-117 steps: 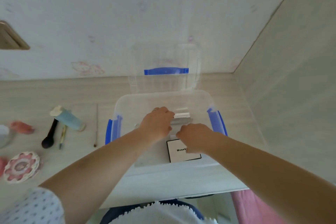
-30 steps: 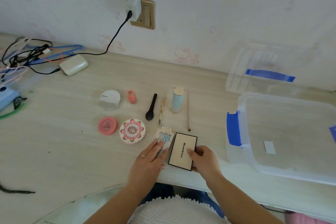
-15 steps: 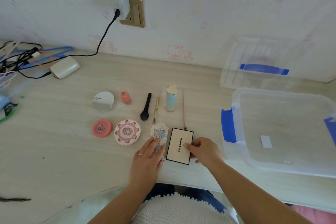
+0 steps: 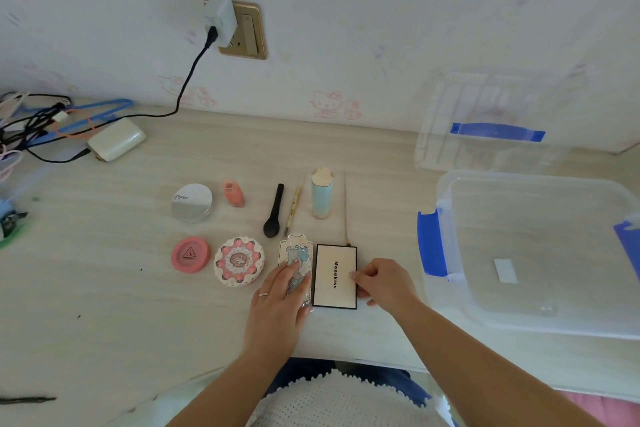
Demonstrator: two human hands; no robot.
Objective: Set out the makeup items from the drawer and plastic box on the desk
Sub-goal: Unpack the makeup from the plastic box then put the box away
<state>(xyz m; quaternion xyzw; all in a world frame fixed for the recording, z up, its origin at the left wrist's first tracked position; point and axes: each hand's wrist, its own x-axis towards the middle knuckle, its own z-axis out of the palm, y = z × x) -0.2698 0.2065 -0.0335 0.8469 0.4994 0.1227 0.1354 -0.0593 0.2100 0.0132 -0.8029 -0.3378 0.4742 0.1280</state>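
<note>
Two palettes lie flat side by side near the desk's front edge. My left hand [image 4: 280, 298] rests with fingers spread on the ornate blue-and-silver palette [image 4: 294, 250]. My right hand [image 4: 384, 282] grips the right edge of the white black-rimmed palette [image 4: 335, 276]. Left of them sit a flower-patterned pink compact [image 4: 239, 261] and a plain pink round compact [image 4: 190, 255]. In the row behind are a white round compact [image 4: 191, 202], an orange bottle [image 4: 234, 193], a black brush [image 4: 273, 217], a thin pencil [image 4: 292, 210], a pale blue tube [image 4: 321, 192] and a thin stick [image 4: 346, 208].
The clear plastic box [image 4: 446, 291] with blue latches stands at the right, holding only a small white label. Its lid [image 4: 495, 132] leans on the wall behind it. A white charger [image 4: 116, 144] and tangled cables [image 4: 38, 121] lie at the far left.
Both hands took the two palettes out of the plastic box and laid them on the desk. Over the last second the white palette was turned square beside the ornate one.
</note>
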